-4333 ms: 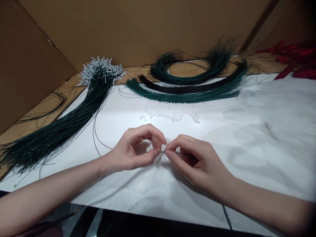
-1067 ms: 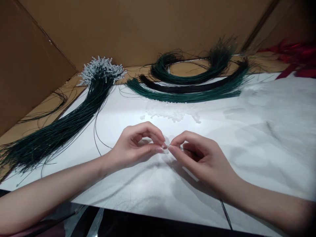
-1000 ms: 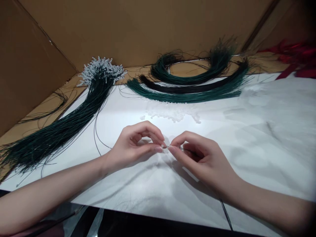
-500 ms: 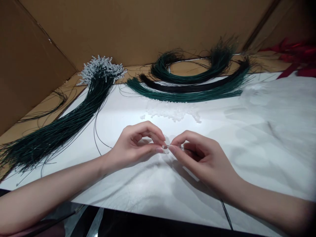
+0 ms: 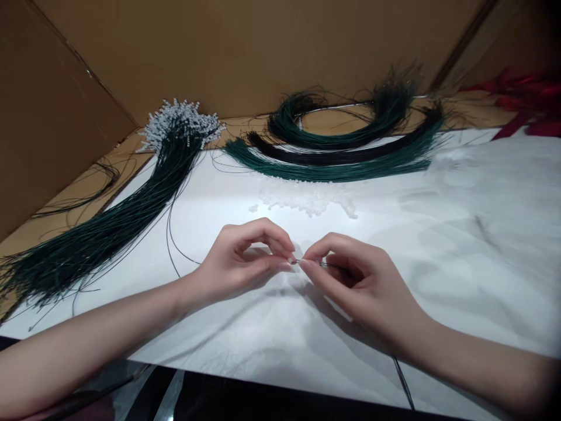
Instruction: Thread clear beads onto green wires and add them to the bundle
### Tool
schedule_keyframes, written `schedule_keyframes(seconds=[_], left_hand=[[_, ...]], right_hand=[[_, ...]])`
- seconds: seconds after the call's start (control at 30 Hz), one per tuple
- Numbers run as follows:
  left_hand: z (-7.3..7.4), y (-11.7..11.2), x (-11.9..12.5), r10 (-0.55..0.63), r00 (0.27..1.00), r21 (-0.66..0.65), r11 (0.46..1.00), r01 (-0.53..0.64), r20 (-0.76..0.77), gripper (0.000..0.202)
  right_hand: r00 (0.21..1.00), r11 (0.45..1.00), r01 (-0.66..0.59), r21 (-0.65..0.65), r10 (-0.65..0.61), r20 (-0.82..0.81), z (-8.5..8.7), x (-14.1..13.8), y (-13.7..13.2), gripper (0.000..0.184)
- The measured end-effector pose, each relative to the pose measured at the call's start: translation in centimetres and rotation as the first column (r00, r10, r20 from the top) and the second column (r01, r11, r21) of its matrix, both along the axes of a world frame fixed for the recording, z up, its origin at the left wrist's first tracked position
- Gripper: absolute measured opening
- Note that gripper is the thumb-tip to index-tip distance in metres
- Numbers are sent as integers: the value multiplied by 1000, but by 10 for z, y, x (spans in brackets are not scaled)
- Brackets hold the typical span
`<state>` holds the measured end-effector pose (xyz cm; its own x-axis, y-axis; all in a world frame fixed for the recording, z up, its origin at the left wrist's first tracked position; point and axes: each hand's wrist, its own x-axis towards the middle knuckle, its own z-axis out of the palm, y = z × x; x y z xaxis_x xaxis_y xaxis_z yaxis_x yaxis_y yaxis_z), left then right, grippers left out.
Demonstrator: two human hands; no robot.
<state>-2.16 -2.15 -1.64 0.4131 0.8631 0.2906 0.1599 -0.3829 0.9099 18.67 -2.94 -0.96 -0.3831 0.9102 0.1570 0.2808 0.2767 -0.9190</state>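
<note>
My left hand (image 5: 245, 254) pinches a small whitish bead (image 5: 291, 261) between thumb and forefinger; the fingertips partly hide it. Just to its right, my right hand (image 5: 355, 275) is closed in a pinch on thin dark wires (image 5: 337, 267). Their tip reaches across the narrow gap to the bead. The wires run back through the right palm, and dark strands (image 5: 403, 383) come out below the right wrist. Beyond both hands, a loose patch of small white beads (image 5: 307, 196) lies on the white sheet (image 5: 245, 345).
A long bundle of green wires (image 5: 135, 199) with white beaded tips (image 5: 184, 124) lies at left. Curved bundles of bare green wire (image 5: 333, 169) and black wire (image 5: 333, 156) rest behind the beads. Cardboard walls (image 5: 245, 52) enclose the back; red ribbon (image 5: 526, 96) sits far right.
Both hands stay almost in place, fingertips still close together. The left hand has shifted very slightly downward.
</note>
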Motion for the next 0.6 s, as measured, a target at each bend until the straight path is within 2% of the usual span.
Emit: schedule_keyframes(seconds=[0.27, 0.6], left_hand=[[-1, -2, 1, -6, 995, 126, 992, 18, -97, 16], [2, -2, 3, 5, 988, 235, 972, 31, -152, 16]], right_hand=[[998, 994, -18, 108, 12, 54, -3, 2, 1, 10], [995, 989, -45, 142, 31, 96, -4, 3, -1, 10]])
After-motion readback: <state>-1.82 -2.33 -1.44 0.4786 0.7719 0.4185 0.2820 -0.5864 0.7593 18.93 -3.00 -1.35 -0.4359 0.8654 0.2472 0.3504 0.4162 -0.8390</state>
